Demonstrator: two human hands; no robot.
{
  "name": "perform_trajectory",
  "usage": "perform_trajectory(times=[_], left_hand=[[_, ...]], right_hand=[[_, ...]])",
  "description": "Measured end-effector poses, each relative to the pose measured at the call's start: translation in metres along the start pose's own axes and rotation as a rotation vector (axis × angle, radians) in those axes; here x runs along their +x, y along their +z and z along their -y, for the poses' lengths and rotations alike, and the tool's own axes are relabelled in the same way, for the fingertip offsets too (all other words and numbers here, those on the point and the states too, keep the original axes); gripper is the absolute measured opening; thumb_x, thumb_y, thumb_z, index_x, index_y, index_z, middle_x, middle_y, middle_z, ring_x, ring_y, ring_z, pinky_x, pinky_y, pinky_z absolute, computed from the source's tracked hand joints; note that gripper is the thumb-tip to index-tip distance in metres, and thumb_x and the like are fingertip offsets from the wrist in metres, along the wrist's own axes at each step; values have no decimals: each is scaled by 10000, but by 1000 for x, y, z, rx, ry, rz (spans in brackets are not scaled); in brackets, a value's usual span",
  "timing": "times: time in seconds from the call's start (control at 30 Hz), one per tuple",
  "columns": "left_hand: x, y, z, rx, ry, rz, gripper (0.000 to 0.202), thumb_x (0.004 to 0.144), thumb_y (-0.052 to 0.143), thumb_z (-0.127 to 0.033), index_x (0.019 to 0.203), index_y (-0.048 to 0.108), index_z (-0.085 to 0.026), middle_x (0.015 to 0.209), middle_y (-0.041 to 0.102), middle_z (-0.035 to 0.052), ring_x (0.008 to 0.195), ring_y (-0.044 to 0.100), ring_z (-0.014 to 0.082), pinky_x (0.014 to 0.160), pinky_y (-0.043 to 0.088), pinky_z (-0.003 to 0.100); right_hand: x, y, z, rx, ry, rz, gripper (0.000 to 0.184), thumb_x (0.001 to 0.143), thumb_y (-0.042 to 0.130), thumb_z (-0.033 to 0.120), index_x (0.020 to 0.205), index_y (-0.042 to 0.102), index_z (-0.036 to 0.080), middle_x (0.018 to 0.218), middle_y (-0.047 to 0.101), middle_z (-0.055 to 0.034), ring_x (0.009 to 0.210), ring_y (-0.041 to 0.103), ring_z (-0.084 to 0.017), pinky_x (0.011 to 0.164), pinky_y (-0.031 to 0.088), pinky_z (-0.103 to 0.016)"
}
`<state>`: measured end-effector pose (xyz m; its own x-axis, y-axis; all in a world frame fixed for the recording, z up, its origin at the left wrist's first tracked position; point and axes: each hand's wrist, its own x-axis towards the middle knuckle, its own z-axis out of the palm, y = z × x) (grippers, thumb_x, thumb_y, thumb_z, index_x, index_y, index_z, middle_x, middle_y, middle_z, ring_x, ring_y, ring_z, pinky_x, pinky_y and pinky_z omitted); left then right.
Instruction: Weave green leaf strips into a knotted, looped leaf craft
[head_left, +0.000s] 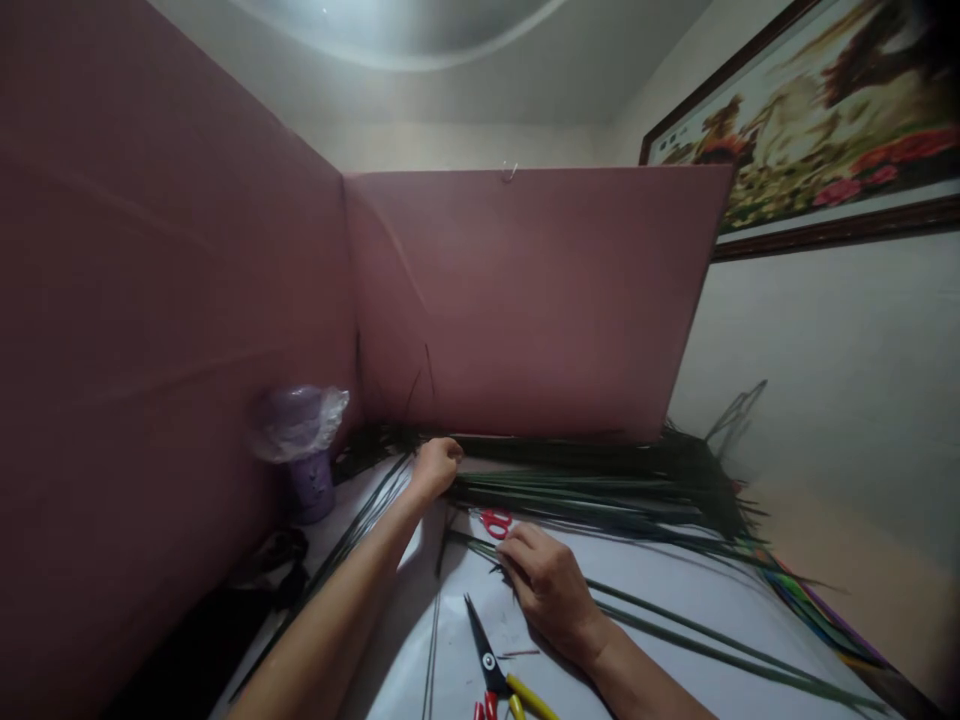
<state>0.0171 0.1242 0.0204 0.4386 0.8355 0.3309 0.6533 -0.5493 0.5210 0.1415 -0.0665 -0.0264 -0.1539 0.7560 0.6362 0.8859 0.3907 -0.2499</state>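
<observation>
Two hands among long green leaves on a white table.
Left hand [437, 466] fisted around leaves [600, 480]; right hand [551, 585] pinches one leaf [675, 625] beside scissors [495, 522].

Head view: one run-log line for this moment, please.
left hand closed on long green leaf strips | right hand pinching strip | yellow-handled pliers on white table

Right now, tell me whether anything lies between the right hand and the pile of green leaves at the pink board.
Only the red-handled scissors, lying just beyond the right hand. The left hand already rests on the green leaves; the right hand touches a loose leaf strip.
</observation>
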Motion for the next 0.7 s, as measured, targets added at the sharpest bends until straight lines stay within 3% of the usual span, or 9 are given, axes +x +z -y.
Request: perform_trajectory(times=[0.1,0.23,0.43,0.7], left_hand=[[-2,-7,16,64,-58,-23,258,759,492,-181,936,679,-173,983,668,76,928,581,181,782,396,254],[-12,0,27,113,-82,48,276,697,598,-225,958,680,-186,995,672,79,956,580,204,809,394,271],[-15,5,29,144,-47,110,200,699,617,-221,886,687,-222,982,661,42,970,556,182,824,377,259],[-12,3,24,105,-42,37,167,758,586,-213,909,659,-208,959,641,20,931,555,145,803,370,237]], right_hand=[[-1,0,1,12,8,7,181,863,450,126,783,599,190,790,563,-46,754,508,-166,672,375,-267],[-1,0,1,21,8,-4,186,868,444,137,786,598,201,769,559,-44,722,510,-167,648,379,-271],[0,0,2,27,-3,-41,182,864,456,140,781,596,221,753,561,-32,698,520,-162,623,381,-267],[-1,1,-1,130,68,39,191,883,429,142,807,590,212,798,560,-41,751,504,-171,672,382,-286]])
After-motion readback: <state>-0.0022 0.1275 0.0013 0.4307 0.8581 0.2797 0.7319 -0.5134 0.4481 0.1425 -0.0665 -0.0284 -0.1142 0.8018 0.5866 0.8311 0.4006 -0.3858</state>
